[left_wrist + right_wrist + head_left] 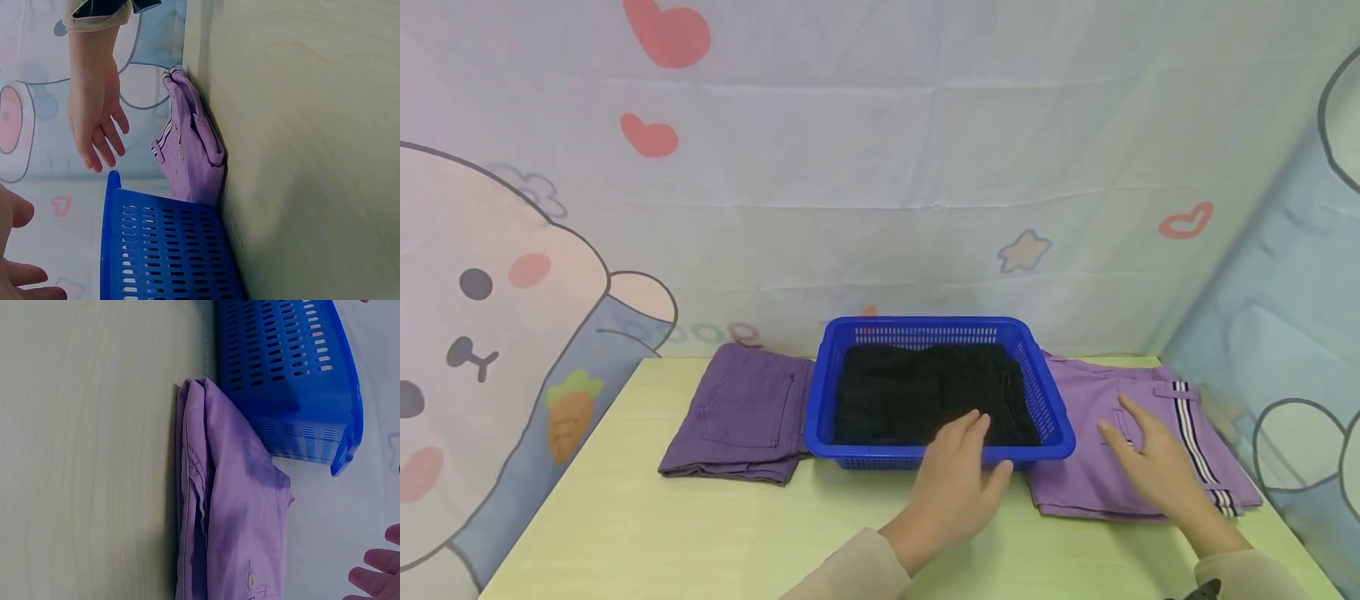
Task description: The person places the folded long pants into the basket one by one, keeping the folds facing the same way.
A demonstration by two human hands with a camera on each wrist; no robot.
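A blue plastic basket [940,452] holds folded black clothing [925,392]. My left hand [958,479] is above the basket's front rim, fingers extended and holding nothing. To the right lie folded light purple pants [1075,483] with black-and-white striped trim. Over them hovers my right hand [1161,467], its thumb and fingers spread apart with nothing between them. In the left wrist view, the right hand [97,119] hangs in the air beyond the basket's corner, apart from the pants [194,162]. Fingers of the right hand [378,575] show at the right wrist view's edge.
Folded dark purple pants [737,417] lie left of the basket, close against its side. Everything stands on a pale wooden table [700,533]. Behind it hangs a cartoon-printed cloth [850,167], which also runs along both sides.
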